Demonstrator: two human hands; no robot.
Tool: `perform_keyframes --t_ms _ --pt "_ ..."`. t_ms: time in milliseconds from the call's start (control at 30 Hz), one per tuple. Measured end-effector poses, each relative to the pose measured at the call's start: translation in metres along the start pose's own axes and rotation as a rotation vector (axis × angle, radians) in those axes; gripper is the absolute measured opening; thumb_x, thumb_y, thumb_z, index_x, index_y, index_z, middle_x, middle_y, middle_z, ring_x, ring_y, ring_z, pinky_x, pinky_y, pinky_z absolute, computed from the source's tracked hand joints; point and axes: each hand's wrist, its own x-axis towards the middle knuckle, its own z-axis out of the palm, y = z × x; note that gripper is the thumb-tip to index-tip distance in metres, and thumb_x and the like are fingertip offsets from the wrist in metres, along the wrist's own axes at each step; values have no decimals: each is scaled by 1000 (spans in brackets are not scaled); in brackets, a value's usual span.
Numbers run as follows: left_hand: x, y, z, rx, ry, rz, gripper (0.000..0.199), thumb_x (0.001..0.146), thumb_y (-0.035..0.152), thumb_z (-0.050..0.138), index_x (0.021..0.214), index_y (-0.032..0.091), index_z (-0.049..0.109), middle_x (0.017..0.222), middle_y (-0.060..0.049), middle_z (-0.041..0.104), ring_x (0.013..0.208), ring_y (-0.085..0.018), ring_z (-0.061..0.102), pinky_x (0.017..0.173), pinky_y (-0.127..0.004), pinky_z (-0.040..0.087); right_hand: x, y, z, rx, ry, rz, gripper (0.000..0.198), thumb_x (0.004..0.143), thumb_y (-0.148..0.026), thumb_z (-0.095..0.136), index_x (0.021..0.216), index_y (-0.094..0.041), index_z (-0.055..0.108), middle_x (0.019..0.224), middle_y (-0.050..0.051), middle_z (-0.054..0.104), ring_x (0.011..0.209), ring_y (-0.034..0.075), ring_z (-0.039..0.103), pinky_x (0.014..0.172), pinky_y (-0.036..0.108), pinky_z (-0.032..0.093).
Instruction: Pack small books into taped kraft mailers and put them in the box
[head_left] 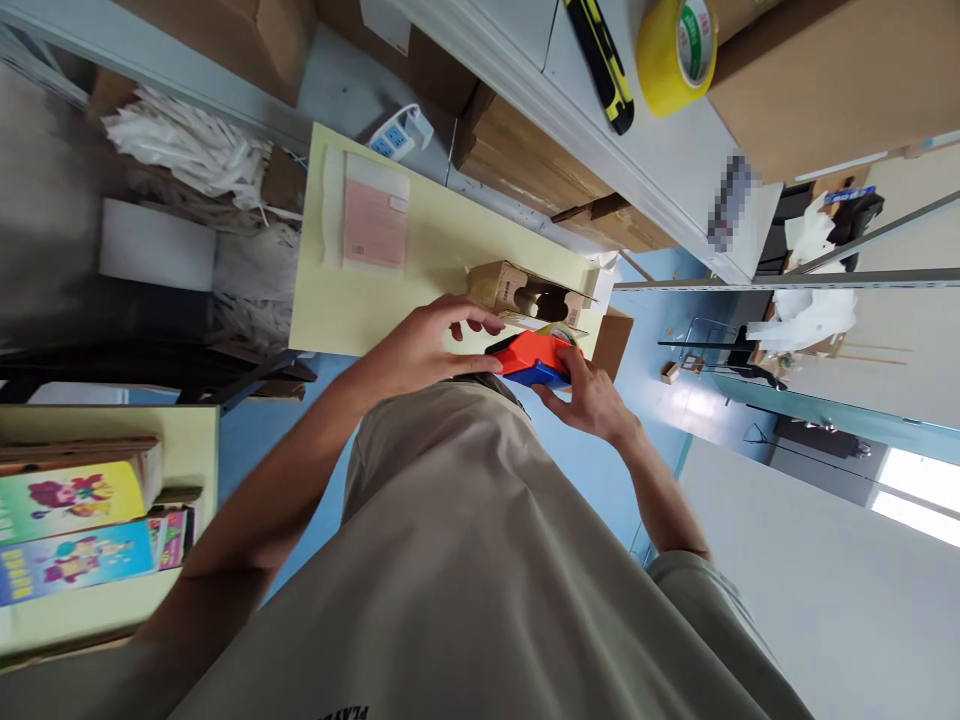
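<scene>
In the head view, the right hand [592,398] grips a red-and-blue tape dispenser [529,352] at the near edge of the table [442,240], toward its right end. The left hand [416,345] is loosely open, thumb at the dispenser's tip, contact unclear. A cardboard box [487,285] sits just beyond; a pink packet [375,222] lies near the table's left edge.

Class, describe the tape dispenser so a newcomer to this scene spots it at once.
Find the pale yellow table at upper centre, then the open cardboard box on it. Just below that box in the picture, the right hand holds the tape dispenser; its bright red-and-blue body sets it apart from the brown box.
</scene>
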Motion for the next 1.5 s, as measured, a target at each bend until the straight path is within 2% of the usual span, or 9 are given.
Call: perform_keyframes --t_ms 100,200,400,600,700,867,1100,1300,1500 --pt "14 -15 3 -267 -77 -222 60 83 75 98 106 20 90 106 -11 85 100 -27 75 90 -38 61 8 -4 -24 67 -153 88 52 103 -62 79 136 -24 64 105 7 83 87 29 80 78 41 63" --pt "24 -34 21 -458 -29 -346 64 73 75 104 92 17 87 90 -9 81 84 -22 70 80 -36 56 24 -7 -38 114 -255 200 54 100 -73 81 116 -23 70 97 6 83 84 26 78 71 35 57" --pt "27 -52 50 -560 74 -377 61 67 70 110 84 17 83 78 -5 75 75 -17 63 76 -34 52 45 -10 -62 96 -360 286 56 98 -78 83 106 -24 75 88 6 82 77 25 78 65 34 54" --pt "54 -75 28 -548 269 -405 47 72 50 112 77 16 79 74 -4 71 75 -17 63 80 -35 53 52 1 -136 50 -430 372 63 93 -85 84 97 -22 77 77 5 80 66 21 75 56 31 51" --pt "75 -95 24 -579 311 -403 43 76 41 111 73 17 76 72 -2 68 73 -15 61 79 -34 51 66 4 -159 58 -435 412 68 92 -88 81 93 -20 76 74 6 80 64 21 75 55 31 53" --pt "97 -121 35 -694 339 -451 45 72 32 114 71 17 72 71 0 64 75 -14 60 78 -31 50 96 1 -152 31 -420 419 69 91 -87 84 96 -19 78 69 6 76 64 23 76 57 34 56" --pt "105 -146 47 -757 382 -495 42 67 30 112 72 17 73 74 0 68 78 -14 61 79 -29 52 118 7 -136 -34 -424 399 63 94 -83 85 93 -21 78 69 7 75 63 24 76 58 35 55" --pt "110 -152 52 -772 383 -512 36 77 21 103 66 17 69 66 1 61 72 -12 55 74 -29 50 124 14 -133 -15 -457 397 63 96 -84 81 92 -21 79 66 6 73 60 24 74 57 36 54" --pt "108 -150 53 -749 365 -555 37 72 29 107 71 17 72 68 1 66 72 -13 58 72 -27 50 124 14 -131 -38 -468 374 63 98 -84 77 88 -22 77 64 6 72 60 23 70 58 36 51"
